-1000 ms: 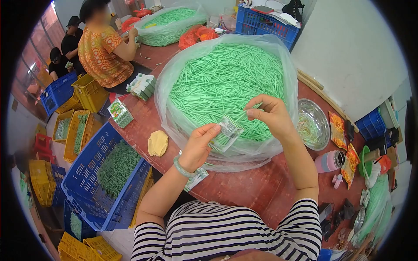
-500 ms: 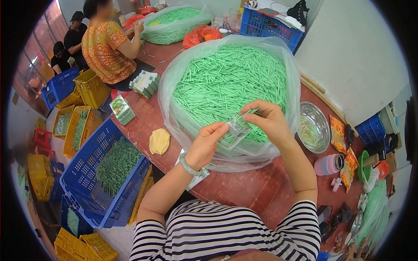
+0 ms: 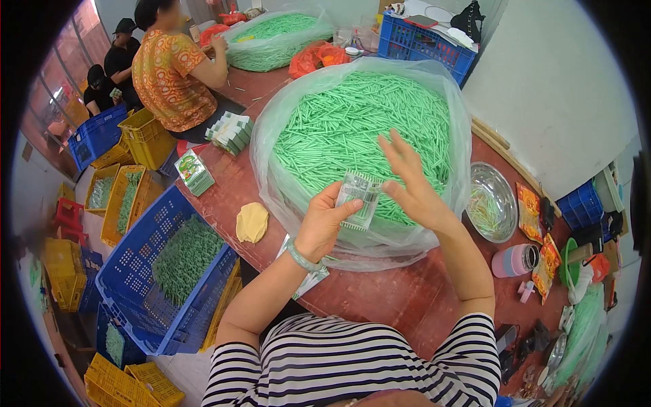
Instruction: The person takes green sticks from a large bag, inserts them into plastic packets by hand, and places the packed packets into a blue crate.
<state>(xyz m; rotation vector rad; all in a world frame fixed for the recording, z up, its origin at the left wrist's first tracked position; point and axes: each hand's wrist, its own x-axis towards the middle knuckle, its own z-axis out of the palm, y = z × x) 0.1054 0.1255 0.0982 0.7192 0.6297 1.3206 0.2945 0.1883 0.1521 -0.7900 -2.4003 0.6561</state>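
My left hand (image 3: 320, 222) grips a small clear packet (image 3: 359, 198) with dark print, its thumb across the front. Green ends show along the packet's top and bottom edges. Just right of it, my right hand (image 3: 415, 190) is open, fingers raised and spread, holding nothing; whether its thumb touches the packet's edge I cannot tell. Both hands are over the near side of a large clear plastic bag (image 3: 268, 180) heaped with thin green sticks (image 3: 366, 122). Flat printed packaging (image 3: 312, 281) lies by my left wrist, partly hidden by it.
Left on the red table (image 3: 407, 298) are a yellow cloth (image 3: 251, 222) and stacked packets (image 3: 195, 173). A metal bowl (image 3: 502, 203) and pink bottle (image 3: 510, 262) stand right. A blue crate (image 3: 125, 285) sits lower left. A person in an orange patterned shirt (image 3: 166, 78) works beyond.
My right hand has let go of the packet's top, opened and lifted away. The packet, still in my left hand, now stands more upright with its printed face showing.
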